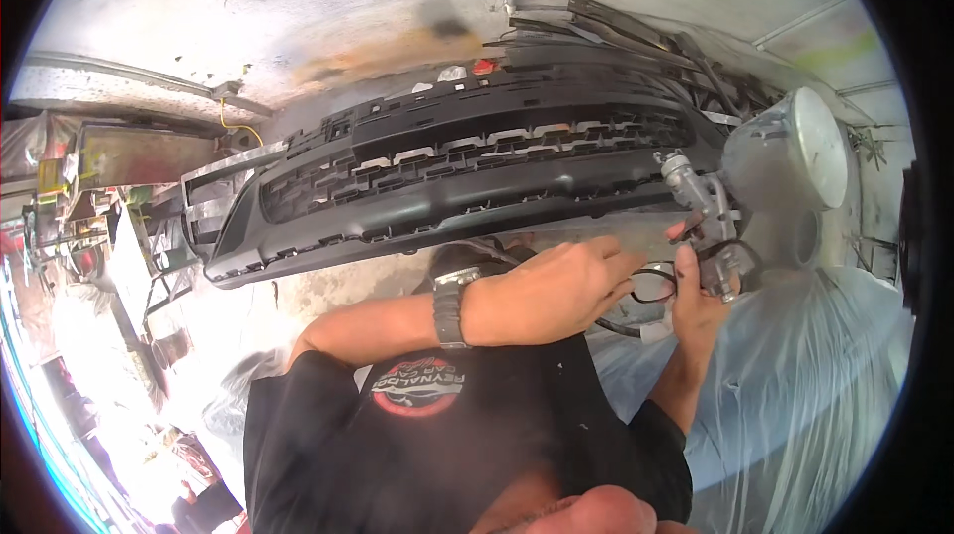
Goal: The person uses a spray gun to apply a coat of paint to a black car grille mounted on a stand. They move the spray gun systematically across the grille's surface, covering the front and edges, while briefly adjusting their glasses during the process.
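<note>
One round badge (417,390) with red and white lettering marks the black shirt (497,455). Beyond stretches a long black bumper (427,214); clear plastic sheeting (805,375) drapes at right. The right hand's (699,307) grip wraps the spray gun (708,198), near the bumper's right end. Whether the left hand (542,294) grips anything, I cannot tell.

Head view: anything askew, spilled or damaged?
Mainly the wall behind the black bumper: an orange stain and a dark smudge mar its whitish surface. No spill shows, nor any clear break in the bumper; fine scratches wouldn't show.
</note>
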A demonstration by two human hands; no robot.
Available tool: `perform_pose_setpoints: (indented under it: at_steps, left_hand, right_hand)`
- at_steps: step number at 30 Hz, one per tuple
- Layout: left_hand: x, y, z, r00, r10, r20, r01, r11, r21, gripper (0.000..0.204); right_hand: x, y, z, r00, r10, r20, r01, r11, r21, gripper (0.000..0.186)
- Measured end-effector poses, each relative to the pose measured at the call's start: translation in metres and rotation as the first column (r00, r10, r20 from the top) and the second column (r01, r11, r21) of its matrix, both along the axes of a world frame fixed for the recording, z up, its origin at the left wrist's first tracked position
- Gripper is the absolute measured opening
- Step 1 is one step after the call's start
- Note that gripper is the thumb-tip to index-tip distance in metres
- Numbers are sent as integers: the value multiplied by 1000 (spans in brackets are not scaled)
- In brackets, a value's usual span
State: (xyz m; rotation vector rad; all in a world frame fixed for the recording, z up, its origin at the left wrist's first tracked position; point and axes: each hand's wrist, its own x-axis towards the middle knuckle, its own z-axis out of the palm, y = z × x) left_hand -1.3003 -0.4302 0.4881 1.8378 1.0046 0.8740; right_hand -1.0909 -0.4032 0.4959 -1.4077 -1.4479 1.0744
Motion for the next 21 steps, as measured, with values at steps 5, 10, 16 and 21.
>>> perform_pose_setpoints:
  at_steps: [5, 10, 16, 21]
  left_hand:
    - [-7, -6, -1, 989, 140, -37, -136, 986, 101, 27]
    - [-18, -7, 4, 964, 218, 152, -238, 963, 124, 18]
    - [-44, -14, 18, 910, 309, 277, -264, 946, -187, 13]
    - [-52, -28, 21, 775, 394, 494, -159, 878, -451, 12]
  right_hand:
    - [-7, 9, 8, 995, -48, -83, 48, 999, 9, 30]
    - [-10, 18, 14, 983, -18, -181, 18, 1000, -4, 38]
    - [-25, 22, 31, 986, -39, -164, 40, 999, 3, 43]
    - [-31, 24, 49, 980, -28, -197, 40, 998, 57, 50]
